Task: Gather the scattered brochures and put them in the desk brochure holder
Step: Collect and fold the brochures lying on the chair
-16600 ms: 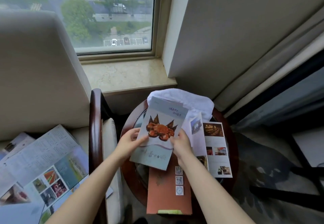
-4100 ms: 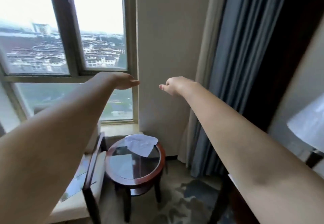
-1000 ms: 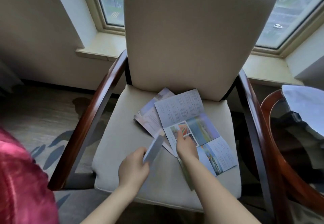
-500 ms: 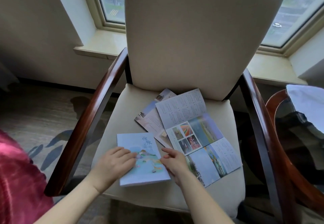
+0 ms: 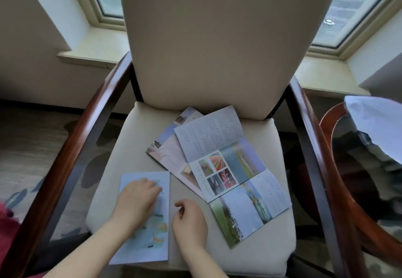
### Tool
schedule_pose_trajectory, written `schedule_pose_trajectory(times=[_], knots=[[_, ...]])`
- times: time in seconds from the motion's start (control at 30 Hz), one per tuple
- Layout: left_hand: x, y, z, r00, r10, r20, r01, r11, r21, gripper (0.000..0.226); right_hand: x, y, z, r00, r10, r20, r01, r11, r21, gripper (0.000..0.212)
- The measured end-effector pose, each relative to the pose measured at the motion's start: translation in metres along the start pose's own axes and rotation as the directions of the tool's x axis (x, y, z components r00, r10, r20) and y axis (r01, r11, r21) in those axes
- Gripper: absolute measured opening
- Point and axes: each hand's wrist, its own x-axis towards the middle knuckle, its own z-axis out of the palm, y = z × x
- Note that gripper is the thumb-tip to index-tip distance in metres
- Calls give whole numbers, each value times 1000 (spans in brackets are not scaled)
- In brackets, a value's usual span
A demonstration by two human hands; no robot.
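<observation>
A: Pale blue brochure (image 5: 150, 230) lies flat at the chair seat (image 5: 250, 253) front-left; long axis runs front to back.

B: Neighbours?

A: Open photo brochure (image 5: 235, 173) just right, overlapping a pink brochure (image 5: 169, 156).

B: Hands?

A: Left hand (image 5: 137, 203) flat on the blue cover, fingers (image 5: 150, 187) spread. Right hand (image 5: 190, 223) beside its right edge, loosely curled, holding nothing.

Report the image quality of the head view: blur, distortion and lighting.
Head view: wide-angle bending bows the armrests outward; the left hand on the pale blue brochure is smeared by motion; the unfolded brochure has unreadable text; soft daylight from the windows, no hard shadows.
</observation>
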Motion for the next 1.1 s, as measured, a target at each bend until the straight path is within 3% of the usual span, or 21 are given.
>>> schedule_pose_trajectory(times=[0.1, 0.2, 0.33, 0.47, 0.6, 0.7, 0.77, 0.9, 1.0, 1.1], knots=[[79, 30, -19, 941, -329, -80, 295, 914, -279, 33, 0, 16, -31, 996, 53, -78, -40, 986, 161, 29], [155, 42, -27, 912, -390, -129, 334, 887, -318, 51, 2, 46, -65, 939, 218, -267, -114, 927, 357, 33], [207, 40, -24, 899, -424, 107, 438, 879, -189, 91, 10, 91, -105, 824, 443, -353, -259, 849, 461, 30], [212, 31, -6, 886, -434, 165, 446, 894, -45, 80, 15, 118, -129, 806, 505, -310, -385, 844, 374, 30], [198, 27, -2, 883, -451, 130, 469, 854, -226, 43, 21, 120, -146, 809, 510, -293, -445, 856, 262, 32], [173, 33, -21, 874, -486, 34, 441, 761, -476, 26, 26, 111, -150, 852, 432, -297, -414, 902, 123, 35], [148, 37, -42, 864, -496, -89, 365, 737, -568, 17, 35, 98, -153, 873, 385, -298, -364, 923, 127, 35], [83, 64, -71, 833, -416, -366, 192, 836, -514, 24, 57, 66, -159, 908, 353, -226, -308, 927, 212, 33], [55, 108, -63, 874, -311, -373, 127, 888, -443, 38, 67, 46, -157, 951, 269, -150, -242, 954, 178, 36], [50, 163, -37, 924, -178, -339, 50, 934, -354, 50, 74, 33, -155, 967, 196, -166, -157, 963, 219, 50]])
